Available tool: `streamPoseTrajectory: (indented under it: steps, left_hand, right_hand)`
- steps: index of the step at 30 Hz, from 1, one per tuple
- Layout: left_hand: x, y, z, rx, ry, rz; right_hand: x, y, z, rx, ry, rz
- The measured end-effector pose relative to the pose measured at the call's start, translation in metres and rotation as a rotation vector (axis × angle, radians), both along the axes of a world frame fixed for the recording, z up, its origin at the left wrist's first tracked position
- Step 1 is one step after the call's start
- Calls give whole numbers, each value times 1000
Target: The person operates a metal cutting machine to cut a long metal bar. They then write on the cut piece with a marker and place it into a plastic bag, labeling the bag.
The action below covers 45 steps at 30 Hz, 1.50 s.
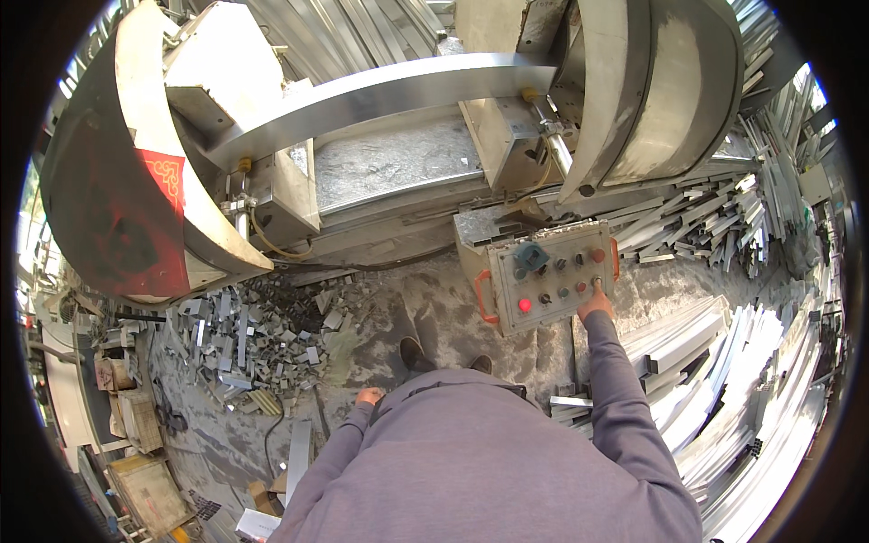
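Observation:
My right hand (596, 305) reaches out to the control panel (547, 282), a grey metal box face with rows of knobs and buttons and an orange handle on each side. One stretched finger touches a button at the panel's lower right; the other fingers are hard to make out. At the panel's lower left a red light (524, 305) glows. My left hand (368, 395) hangs low by my side, near no tool, its fingers too small and hidden to read. Beyond the panel, a long silvery metal profile (389, 90) lies across the machine between two curved guards.
The left guard (118, 181) carries a red patch; the right guard (670, 90) is cream and dark. Short metal offcuts (244, 339) litter the floor at left. Long profiles (697, 353) are stacked at right, with more offcuts (697, 217) behind. A dark cable (380, 266) runs along the machine's base.

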<state>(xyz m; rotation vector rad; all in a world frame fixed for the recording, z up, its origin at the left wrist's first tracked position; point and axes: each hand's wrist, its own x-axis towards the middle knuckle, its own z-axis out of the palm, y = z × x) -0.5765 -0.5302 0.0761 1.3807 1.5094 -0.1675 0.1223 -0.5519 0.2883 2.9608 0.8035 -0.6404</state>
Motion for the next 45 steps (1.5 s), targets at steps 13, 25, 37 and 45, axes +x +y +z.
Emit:
streamPoseTrajectory:
  steps: [13,25,37,45]
  left_hand:
    - [1,-13,1,32,155,-63]
    - [5,-22,32,5,163,56]
    - [4,-18,15,1,124,22]
    - [9,-16,32,22,-7,133]
  right_hand:
    - [26,-14,-49,123,36,20]
    - [19,-12,-42,35,-40,62]
    - [19,-6,-44,21,-26,9]
    - [19,-6,-41,36,-21,53]
